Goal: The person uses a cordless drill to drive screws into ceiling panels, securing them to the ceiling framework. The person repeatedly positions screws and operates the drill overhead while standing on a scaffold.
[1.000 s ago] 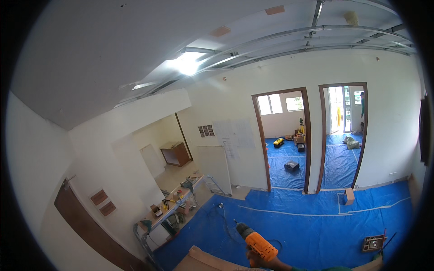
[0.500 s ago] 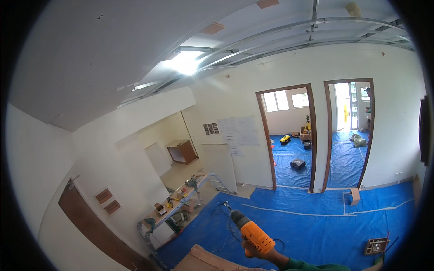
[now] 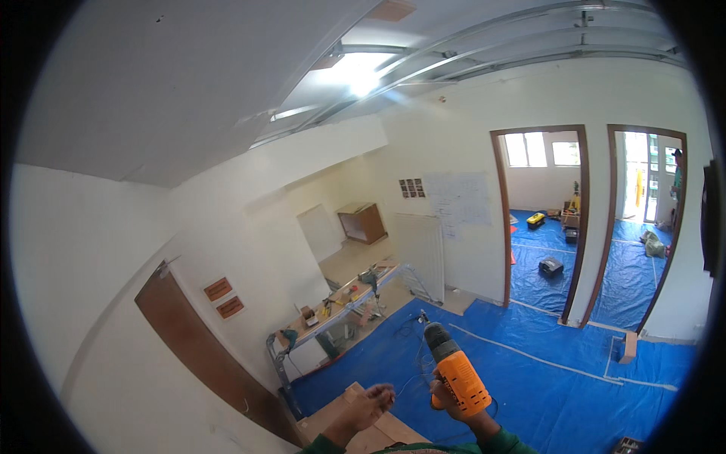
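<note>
My right hand (image 3: 446, 397) grips the handle of an orange and black cordless drill (image 3: 454, 367), held up with its bit pointing up and away toward the far wall. My left hand (image 3: 370, 401) is raised just left of the drill, fingers spread and holding nothing. Both forearms wear green sleeves at the bottom edge. Below my hands lies a stack of light wooden boards (image 3: 355, 424) on the blue floor sheeting (image 3: 544, 371).
A long workbench (image 3: 340, 306) with tools stands along the left wall. A brown door (image 3: 200, 356) is at lower left. Two doorways (image 3: 541, 219) open at the right onto rooms with blue sheeting and toolboxes. Bare metal ceiling rails (image 3: 484, 45) run overhead.
The view has swung left and down a little. The drill has stayed in my right hand, and my left hand has come up into view beside it.
</note>
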`<control>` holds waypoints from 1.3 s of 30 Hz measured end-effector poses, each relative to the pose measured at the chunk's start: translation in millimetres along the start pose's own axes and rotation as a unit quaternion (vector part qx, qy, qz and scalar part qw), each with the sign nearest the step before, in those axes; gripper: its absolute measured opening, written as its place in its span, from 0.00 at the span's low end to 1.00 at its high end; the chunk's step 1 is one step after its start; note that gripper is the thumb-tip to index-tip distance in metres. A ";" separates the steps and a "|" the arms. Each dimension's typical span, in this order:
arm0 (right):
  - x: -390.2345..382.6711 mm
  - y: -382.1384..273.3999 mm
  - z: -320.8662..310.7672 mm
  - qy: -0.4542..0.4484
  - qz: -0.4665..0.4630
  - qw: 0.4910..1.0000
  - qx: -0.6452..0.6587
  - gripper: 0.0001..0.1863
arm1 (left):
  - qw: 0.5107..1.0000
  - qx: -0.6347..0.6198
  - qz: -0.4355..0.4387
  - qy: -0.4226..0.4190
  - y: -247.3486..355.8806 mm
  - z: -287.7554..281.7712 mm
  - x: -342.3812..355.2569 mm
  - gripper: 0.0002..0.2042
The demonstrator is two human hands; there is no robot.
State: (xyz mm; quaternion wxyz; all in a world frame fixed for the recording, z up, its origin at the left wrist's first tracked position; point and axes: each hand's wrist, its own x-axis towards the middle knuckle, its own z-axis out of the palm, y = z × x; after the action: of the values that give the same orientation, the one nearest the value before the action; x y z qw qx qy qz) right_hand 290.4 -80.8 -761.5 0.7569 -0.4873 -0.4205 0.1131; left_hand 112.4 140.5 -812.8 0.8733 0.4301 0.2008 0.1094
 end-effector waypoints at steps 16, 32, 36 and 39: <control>38.9 -16.6 20.1 0.011 0.092 0.989 0.115 0.11 | 0.972 0.098 0.213 0.009 49.8 124.0 41.7 0.17; 108.9 -30.6 -3.5 0.018 -0.083 0.992 0.095 0.09 | 0.944 0.229 0.205 -0.118 127.9 208.7 52.9 0.18; 139.4 -59.8 -4.9 -0.005 -0.094 0.983 0.157 0.12 | 0.943 0.227 0.205 -0.132 161.2 240.2 52.2 0.16; 161.3 -74.4 -5.8 0.002 -0.167 0.982 0.092 0.11 | 0.905 0.342 0.231 -0.100 191.9 277.7 39.0 0.14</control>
State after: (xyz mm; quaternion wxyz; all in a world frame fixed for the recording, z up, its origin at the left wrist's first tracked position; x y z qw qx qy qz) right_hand 377.1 -28.0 -615.7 0.8074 -0.3387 -0.4825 0.0223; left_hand 267.3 74.6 -517.6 0.6386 0.7453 0.0325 0.1888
